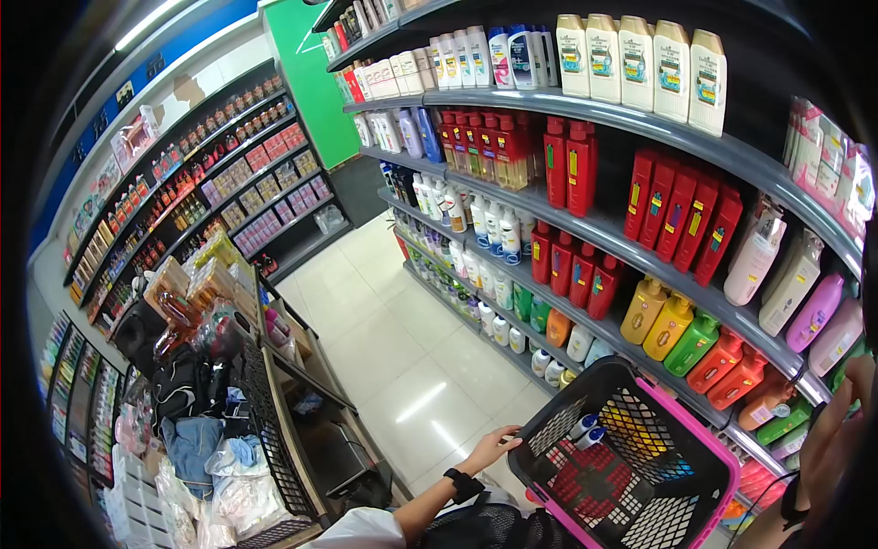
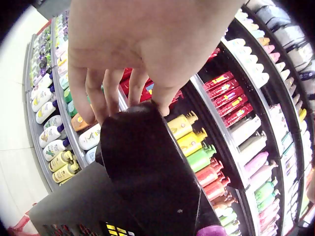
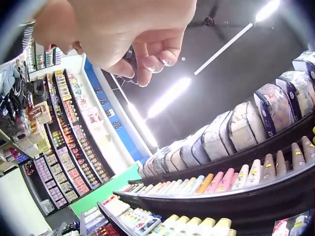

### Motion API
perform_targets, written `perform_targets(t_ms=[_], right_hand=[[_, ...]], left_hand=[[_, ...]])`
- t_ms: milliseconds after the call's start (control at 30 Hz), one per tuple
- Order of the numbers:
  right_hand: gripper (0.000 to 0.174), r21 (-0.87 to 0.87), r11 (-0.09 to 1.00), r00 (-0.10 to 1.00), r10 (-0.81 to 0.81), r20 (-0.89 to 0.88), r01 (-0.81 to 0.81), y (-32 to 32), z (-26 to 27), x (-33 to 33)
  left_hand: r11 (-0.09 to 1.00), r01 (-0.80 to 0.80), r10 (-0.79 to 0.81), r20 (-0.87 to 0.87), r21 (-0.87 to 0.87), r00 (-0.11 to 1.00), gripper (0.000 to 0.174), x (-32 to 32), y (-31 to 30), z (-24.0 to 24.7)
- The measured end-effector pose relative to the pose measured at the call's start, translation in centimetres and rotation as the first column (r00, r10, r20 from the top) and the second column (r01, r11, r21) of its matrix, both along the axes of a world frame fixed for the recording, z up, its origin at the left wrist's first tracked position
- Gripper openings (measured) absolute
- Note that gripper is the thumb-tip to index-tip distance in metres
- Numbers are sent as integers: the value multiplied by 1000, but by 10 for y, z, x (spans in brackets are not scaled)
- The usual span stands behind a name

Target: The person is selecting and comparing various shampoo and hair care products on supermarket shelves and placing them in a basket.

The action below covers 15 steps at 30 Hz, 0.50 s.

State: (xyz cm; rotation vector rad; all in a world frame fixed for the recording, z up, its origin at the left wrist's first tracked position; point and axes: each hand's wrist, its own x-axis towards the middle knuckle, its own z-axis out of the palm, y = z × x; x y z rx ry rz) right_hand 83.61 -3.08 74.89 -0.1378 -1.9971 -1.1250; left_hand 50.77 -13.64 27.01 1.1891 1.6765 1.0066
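While the basket (image 1: pixel 551 416) is gripped at its corner by the left hand (image 1: pixel 494 448), the fingers are bent over the rim and the thumb is set against the side edge, as is seen from the left wrist. A dark band (image 1: pixel 467 486) is worn on that wrist. The right hand (image 1: pixel 837 439) is raised near the right end of the shelves (image 1: pixel 512 101); its fingers are loosely curled towards the thumb, and whether the dark patch between them is something held cannot be told.

Inside the black basket, which is edged in pink, two white bottles with blue caps (image 1: pixel 588 437) are laid side by side near the left hand's corner. Just beyond it, yellow, green and orange-red pump bottles (image 1: pixel 668 337) are lined up along one shelf. Tall red bottles (image 1: pixel 678 206) are ranged above these, and cream bottles with gold caps (image 1: pixel 604 59) are stood higher again. Wrapped bundles (image 3: pixel 246 127) are stacked along the very top.

Across the pale tiled floor (image 1: pixel 357 274), blue cloth (image 1: pixel 189 448) and clear plastic packets are heaped beside a black mesh panel (image 1: pixel 270 439). Farther off, small boxes (image 1: pixel 274 146) are stacked in rows beside a green wall (image 1: pixel 315 101)
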Motion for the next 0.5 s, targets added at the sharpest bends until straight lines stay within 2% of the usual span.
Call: perform_targets(t_ms=[33,67,100,133,167,233,267,300,333,367,400,433,500], right_hand=[[11,-78,997,1000,-4,28,7,-3,2,0],[11,-83,997,1000,-6,25,8,-15,11,-3],[12,-375,909,981,-148,123,184,-33,26,-11],[12,-608,711,935,-244,258,354,-43,34,-17],[12,-611,709,935,-242,258,352,-43,32,-22],[16,-463,829,950,-281,139,313,-39,23,-34],[16,-466,828,950,-278,141,312,-28,20,-34],[15,-318,938,990,-112,88,134,-10,16,-30],[16,-154,986,996,66,63,-56,-2,16,-35],[16,-159,986,996,68,64,-58,-7,17,-37],[16,-390,920,996,14,83,19,-18,18,-40],[18,-597,797,993,-34,115,96,-25,19,-44],[19,-604,791,993,-27,116,92,-16,0,-22]], left_hand=[[1000,3,-3,2,13,1000,45,0,0,-1],[1000,7,-7,5,25,1000,45,-1,0,-2],[1000,8,-8,2,21,1000,45,-1,0,-3],[999,6,-6,-6,31,1000,44,-1,0,-3],[999,5,-4,-14,42,1000,44,-1,0,-2],[1000,1,-1,-8,30,1000,44,-1,-1,1],[1000,1,-1,-5,22,1000,44,-1,-2,0],[1000,-2,2,-3,18,1000,44,-1,-2,0],[999,-6,6,1,39,1000,44,-2,-2,-2],[998,-9,8,4,60,1000,44,-2,-2,-4],[998,-10,10,5,55,1000,44,-2,-2,-6],[999,-15,15,16,50,1000,44,-1,-2,-6],[999,-22,21,29,39,999,44,-4,-4,-4]])
